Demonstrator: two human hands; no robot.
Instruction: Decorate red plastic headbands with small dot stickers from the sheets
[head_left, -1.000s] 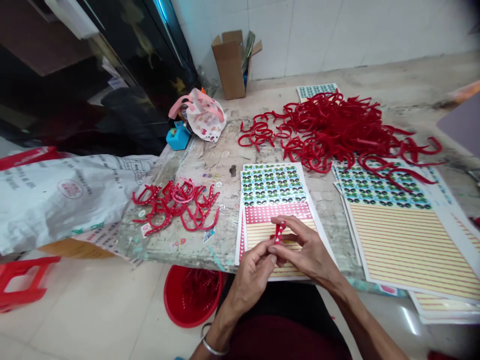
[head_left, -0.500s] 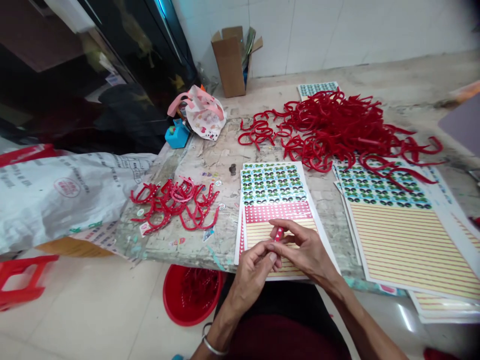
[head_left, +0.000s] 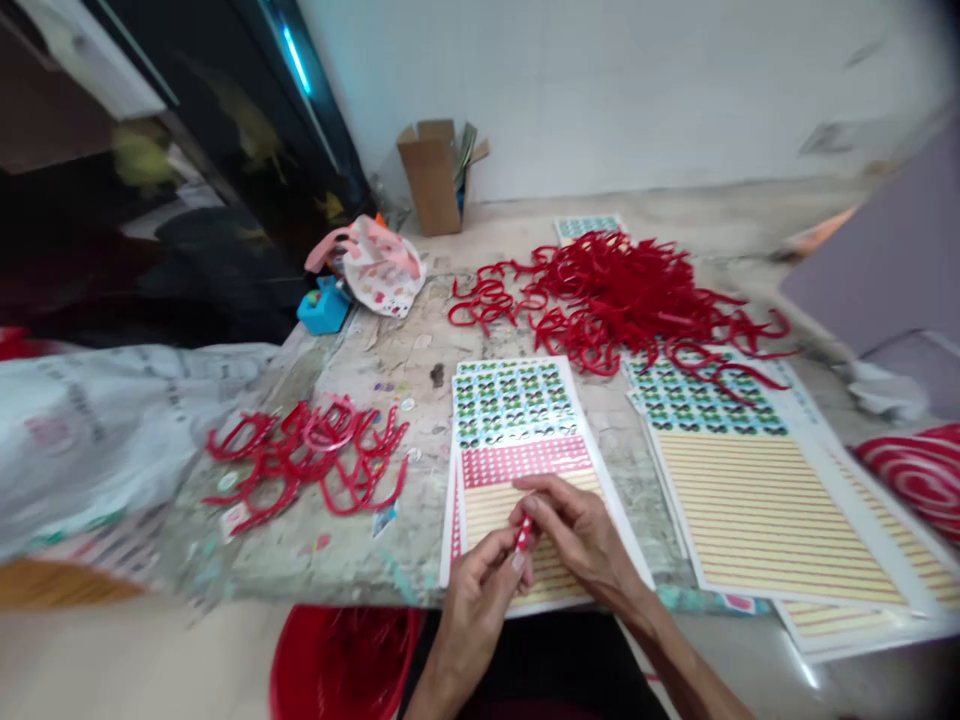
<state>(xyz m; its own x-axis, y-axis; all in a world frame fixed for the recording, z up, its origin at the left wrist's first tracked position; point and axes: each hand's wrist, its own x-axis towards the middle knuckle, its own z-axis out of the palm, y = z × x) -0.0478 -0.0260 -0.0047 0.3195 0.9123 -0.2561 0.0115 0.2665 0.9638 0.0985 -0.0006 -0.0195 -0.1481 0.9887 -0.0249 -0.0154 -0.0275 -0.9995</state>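
Note:
Between my hands is a small red strip with white spots (head_left: 523,534), most of it hidden by the fingers. My left hand (head_left: 484,590) pinches its lower end between thumb and fingers. The thumb and fingers of my right hand (head_left: 574,530) close on its upper end. Both hands are over a sticker sheet (head_left: 517,385) printed with green and black oval figures, a pink heart-patterned band and yellow striped rows. Another sheet or two show at its edges.
Left of the sheets lie several spotted red curved pieces (head_left: 315,455). A big heap of plain red curved pieces (head_left: 622,295) covers the back right, partly over more sticker sheets (head_left: 757,510). A red bucket (head_left: 289,660), cardboard box (head_left: 431,185) and pink-handled bag (head_left: 382,270) stand around.
The view has tilted up and turned right, so the table sits lower and further left in it. Both hands still hold the red strip, which has turned slightly between the fingers.

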